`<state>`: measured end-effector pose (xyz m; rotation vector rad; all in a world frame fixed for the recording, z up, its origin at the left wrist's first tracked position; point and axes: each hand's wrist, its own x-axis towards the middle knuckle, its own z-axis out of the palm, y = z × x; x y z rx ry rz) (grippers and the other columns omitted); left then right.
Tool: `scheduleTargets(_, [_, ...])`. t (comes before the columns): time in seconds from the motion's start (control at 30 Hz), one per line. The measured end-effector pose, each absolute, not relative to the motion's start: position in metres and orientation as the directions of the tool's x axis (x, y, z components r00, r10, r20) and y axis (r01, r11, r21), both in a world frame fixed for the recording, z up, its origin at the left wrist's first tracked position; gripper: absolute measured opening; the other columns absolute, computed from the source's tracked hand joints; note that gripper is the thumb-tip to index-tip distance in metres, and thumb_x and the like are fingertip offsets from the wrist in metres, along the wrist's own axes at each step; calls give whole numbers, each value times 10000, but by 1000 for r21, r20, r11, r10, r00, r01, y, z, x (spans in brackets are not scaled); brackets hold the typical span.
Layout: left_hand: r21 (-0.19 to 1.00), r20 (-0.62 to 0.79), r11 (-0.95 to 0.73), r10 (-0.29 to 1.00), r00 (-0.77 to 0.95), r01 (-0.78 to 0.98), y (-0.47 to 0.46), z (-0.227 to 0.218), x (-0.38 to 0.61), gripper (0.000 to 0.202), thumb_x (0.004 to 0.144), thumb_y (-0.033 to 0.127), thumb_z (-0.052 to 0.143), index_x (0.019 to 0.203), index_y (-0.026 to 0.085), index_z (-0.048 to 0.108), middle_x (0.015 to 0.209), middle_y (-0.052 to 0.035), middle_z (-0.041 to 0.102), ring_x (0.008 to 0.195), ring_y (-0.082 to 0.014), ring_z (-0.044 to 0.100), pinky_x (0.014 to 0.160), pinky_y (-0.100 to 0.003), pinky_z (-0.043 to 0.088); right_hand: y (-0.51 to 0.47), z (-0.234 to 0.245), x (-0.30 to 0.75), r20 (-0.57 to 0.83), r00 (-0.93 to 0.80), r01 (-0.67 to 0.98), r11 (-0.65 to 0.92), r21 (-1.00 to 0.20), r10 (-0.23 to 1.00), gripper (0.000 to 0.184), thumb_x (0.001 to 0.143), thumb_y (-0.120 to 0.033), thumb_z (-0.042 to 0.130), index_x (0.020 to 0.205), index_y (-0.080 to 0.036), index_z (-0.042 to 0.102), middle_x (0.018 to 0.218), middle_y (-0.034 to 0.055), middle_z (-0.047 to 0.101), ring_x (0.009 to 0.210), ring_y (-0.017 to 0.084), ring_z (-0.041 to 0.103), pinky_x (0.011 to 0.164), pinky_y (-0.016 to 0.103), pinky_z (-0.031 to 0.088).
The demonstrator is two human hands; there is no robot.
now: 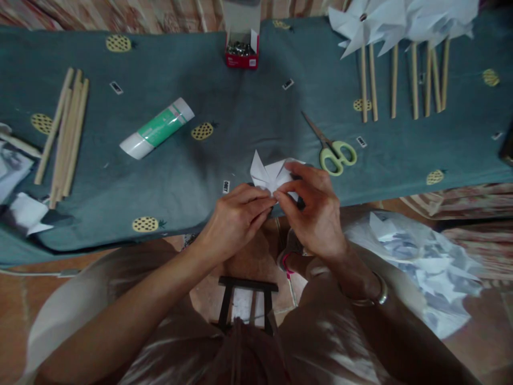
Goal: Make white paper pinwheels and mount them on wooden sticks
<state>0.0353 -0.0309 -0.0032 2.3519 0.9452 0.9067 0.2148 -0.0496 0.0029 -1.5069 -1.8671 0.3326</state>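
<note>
A white paper pinwheel (274, 172) with folded, pointed blades is held between my two hands at the table's near edge. My left hand (239, 214) is closed on its lower left side, fingers pressed together near the centre. Thumb and index finger of my right hand (315, 206) pinch close to the middle, while other fingers rest on the right-hand blade. Whatever small thing may be at the pinch is hidden. Just right of my right hand lie scissors (336, 155) with light green handles, blades pointing away to the upper left.
A glue stick (160, 127) lies left of centre. Several wooden sticks (66, 133) and paper pieces (28, 211) are farther left. A red box (241, 58) of small metal fasteners stands at the back. Finished pinwheels (366, 18) on sticks lie back right; a bag of folded paper (425, 267) sits below.
</note>
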Motion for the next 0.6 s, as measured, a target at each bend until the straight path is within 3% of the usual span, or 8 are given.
scheduleTargets(0.33, [599, 390, -664, 730, 561, 448, -31, -4, 35, 161, 926, 135, 599, 1030, 155, 720, 1008, -72, 744, 937, -175, 689, 823, -313, 594, -51, 3, 215, 369, -99, 772, 305, -558, 924, 124, 913, -214, 599, 880, -261, 709, 1251, 60, 674, 1177, 252, 601, 1015, 470, 509])
scheduleTargets(0.6, [603, 394, -661, 733, 554, 446, -31, -2, 35, 155, 918, 123, 604, 1015, 140, 723, 994, -79, 748, 924, -177, 690, 811, -306, 596, -51, 3, 216, 370, -115, 771, 317, -551, 922, 144, 922, -242, 585, 970, -270, 719, 1273, 58, 658, 1189, 271, 584, 1020, 511, 495])
